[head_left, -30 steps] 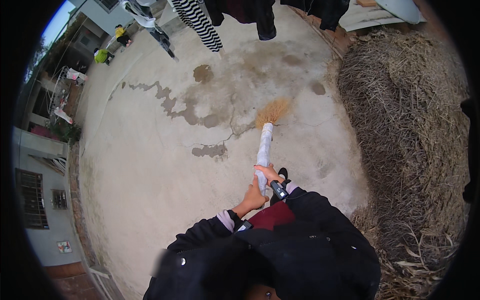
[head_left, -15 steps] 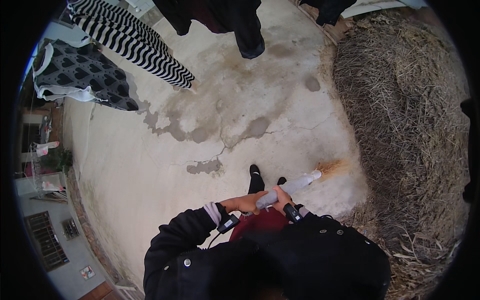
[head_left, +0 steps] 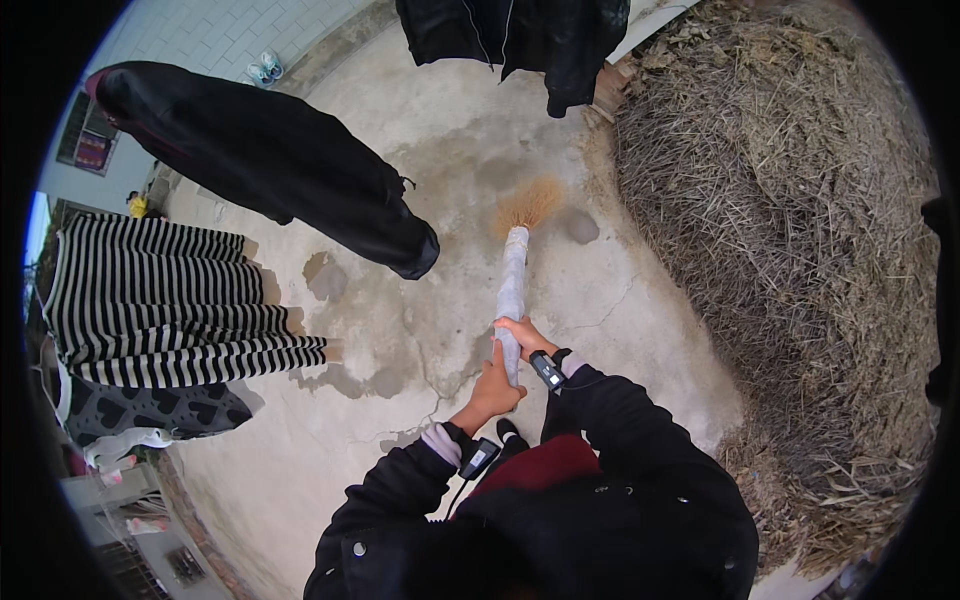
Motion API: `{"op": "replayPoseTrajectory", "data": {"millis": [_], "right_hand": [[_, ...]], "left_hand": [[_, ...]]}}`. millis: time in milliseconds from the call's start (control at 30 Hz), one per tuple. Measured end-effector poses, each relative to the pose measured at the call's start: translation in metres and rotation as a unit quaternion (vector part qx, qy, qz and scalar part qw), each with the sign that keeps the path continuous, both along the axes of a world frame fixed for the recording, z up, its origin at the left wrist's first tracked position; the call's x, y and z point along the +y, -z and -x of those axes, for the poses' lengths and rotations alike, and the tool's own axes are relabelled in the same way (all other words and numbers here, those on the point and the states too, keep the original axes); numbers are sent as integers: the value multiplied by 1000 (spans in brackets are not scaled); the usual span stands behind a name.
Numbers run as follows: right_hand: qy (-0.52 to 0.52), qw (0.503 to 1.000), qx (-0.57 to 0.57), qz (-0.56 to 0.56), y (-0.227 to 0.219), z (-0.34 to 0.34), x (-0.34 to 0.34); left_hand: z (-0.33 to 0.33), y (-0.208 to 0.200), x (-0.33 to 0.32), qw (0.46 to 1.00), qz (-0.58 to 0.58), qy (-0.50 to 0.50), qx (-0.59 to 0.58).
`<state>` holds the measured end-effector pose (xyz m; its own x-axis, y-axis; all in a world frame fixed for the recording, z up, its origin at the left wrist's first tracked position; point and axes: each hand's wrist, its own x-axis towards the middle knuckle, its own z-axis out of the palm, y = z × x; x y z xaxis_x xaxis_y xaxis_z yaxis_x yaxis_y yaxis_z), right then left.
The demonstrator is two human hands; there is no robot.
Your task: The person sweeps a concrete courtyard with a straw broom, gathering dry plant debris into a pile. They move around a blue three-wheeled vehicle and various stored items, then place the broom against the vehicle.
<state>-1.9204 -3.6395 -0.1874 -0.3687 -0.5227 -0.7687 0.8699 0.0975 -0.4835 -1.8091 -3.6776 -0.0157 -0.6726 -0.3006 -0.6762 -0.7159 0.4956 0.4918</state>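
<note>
Both my hands are closed round the wrapped handle of a broom (head_left: 512, 275). Pale grey-white covering runs along the handle, and orange-brown bristles fan out at its far end, over the concrete ground; whether they touch it I cannot tell. My left hand (head_left: 488, 390) grips the near end. Just beyond it, my right hand (head_left: 526, 335) grips higher up. The broom points away from me, tilted slightly right at the bristle end. Dark devices are strapped at both wrists.
A large straw heap (head_left: 760, 220) lines the right side. Black clothing (head_left: 270, 160), a striped garment (head_left: 160, 300) and a heart-patterned garment (head_left: 160, 412) hang at the left; a dark jacket (head_left: 520, 35) hangs ahead. Cracks and damp patches mark the concrete ground (head_left: 300, 480).
The broom has swung from pointing right, toward the straw, to pointing straight ahead, and my arms have stretched forward with it. The view has shifted, bringing more hanging clothes in at the left.
</note>
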Motion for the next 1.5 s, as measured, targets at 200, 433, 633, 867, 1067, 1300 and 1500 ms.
{"op": "replayPoseTrajectory", "data": {"millis": [200,433,633,867,1067,1300,1500], "right_hand": [[-65,998,5,7,85,143,-14],[79,996,10,-32,28,79,36],[31,995,94,-31,54,243,-11],[53,997,-40,-38,71,187,44],[163,977,-94,-103,-50,7,71],[13,998,61,22,-9,123,-6],[-66,967,-51,239,63,280,-48]], "left_hand": [[150,64,-8,1000,8,-16,-15],[120,7,22,997,-33,42,-58],[251,63,7,996,74,43,-10],[229,72,12,978,2,188,-95],[75,-44,12,971,-74,175,-144],[140,11,-8,999,36,16,15],[309,120,-83,992,129,-1,19]]}}
